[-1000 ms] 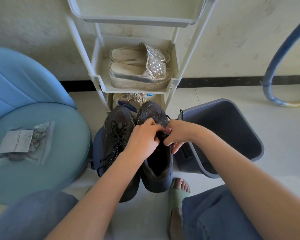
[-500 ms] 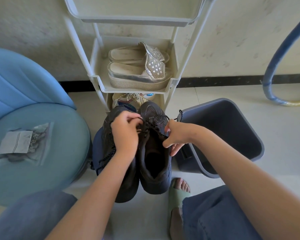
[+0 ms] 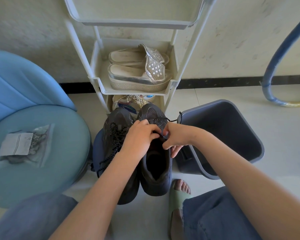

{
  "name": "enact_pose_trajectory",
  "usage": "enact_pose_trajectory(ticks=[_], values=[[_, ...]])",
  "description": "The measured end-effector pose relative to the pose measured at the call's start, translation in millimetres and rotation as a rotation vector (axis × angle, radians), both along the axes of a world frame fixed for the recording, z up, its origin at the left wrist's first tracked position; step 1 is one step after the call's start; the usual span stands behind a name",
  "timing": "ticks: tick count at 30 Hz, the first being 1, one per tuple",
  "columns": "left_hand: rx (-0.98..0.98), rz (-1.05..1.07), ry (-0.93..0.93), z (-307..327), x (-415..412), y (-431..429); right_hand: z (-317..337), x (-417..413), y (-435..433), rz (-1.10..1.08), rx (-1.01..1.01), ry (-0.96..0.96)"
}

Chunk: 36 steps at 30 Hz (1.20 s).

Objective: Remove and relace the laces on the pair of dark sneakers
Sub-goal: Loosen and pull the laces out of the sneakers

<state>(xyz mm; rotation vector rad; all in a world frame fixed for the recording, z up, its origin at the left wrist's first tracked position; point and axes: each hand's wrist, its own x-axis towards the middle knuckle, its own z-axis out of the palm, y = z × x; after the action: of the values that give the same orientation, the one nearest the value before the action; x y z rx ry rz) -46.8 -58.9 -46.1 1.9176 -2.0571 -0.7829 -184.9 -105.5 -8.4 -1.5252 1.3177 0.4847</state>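
We pinch the thin black cord lace (image 3: 156, 120) with left hand (image 3: 138, 138) and right hand (image 3: 173, 138) over the dark grey mesh sneaker (image 3: 157, 172) standing on the floor (image 3: 215, 94) beside its mate (image 3: 115, 124), and a hard tug could knot it or tip the shoe.

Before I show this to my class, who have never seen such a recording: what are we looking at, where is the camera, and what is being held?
There is no machine here. A person wears one wide-angle camera on the head, and it looks down at their own bare hands, so the single picture is taken from there. Two dark sneakers stand in front of a white rack that holds silver sandals. The left hand and the right hand meet over the right sneaker, beside a grey bin. Both appear to pinch its black lace near the top eyelets. The left sneaker has a loose lace trailing down. A small plastic bag lies on the blue seat.
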Motion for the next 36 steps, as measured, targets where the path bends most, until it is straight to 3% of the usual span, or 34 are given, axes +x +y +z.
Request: enact_pose_trajectory(ticks=[5,10,12,14,17,20,24,27,29,32,36], values=[[-0.127,0.010,-0.151,-3.4,-3.5,-1.0,0.1,-0.2,0.3,-0.025,0.031,0.003],[-0.301,0.597,0.066,-3.2,15.6,-6.8,1.3,-4.4,-1.0,-0.067,0.069,0.013],[-0.276,0.734,0.174,-0.2,20.0,-7.1,2.1,-5.6,-1.8,-0.022,0.050,0.036],[-0.274,0.651,0.085,1.4,13.4,-5.7,1.5,-5.9,-3.4,0.018,0.048,0.044],[-0.319,0.267,-0.107,1.9,2.7,-1.7,-1.7,-6.5,-4.7,0.016,0.067,0.015],[-0.210,0.004,-0.156,5.7,3.6,-2.9,-4.0,-4.5,-6.0,0.038,0.048,0.015],[-0.131,-0.165,-0.181,-0.4,4.9,-3.2,-4.7,-1.7,-6.6,0.080,0.018,0.024],[-0.295,-0.167,-0.131,-7.3,7.3,-4.4,-5.2,-2.8,-6.6,0.063,0.028,0.015],[-0.284,-0.121,-0.161,-6.6,3.8,-4.2,-5.8,-2.5,-7.0,0.064,0.036,0.010],[-0.238,0.121,-0.137,-6.8,0.5,-2.1,-5.4,-1.9,-7.5,0.017,0.063,0.001],[-0.360,0.911,0.335,14.4,31.4,-13.1,-7.3,-10.2,-9.5,0.016,0.109,0.041]])
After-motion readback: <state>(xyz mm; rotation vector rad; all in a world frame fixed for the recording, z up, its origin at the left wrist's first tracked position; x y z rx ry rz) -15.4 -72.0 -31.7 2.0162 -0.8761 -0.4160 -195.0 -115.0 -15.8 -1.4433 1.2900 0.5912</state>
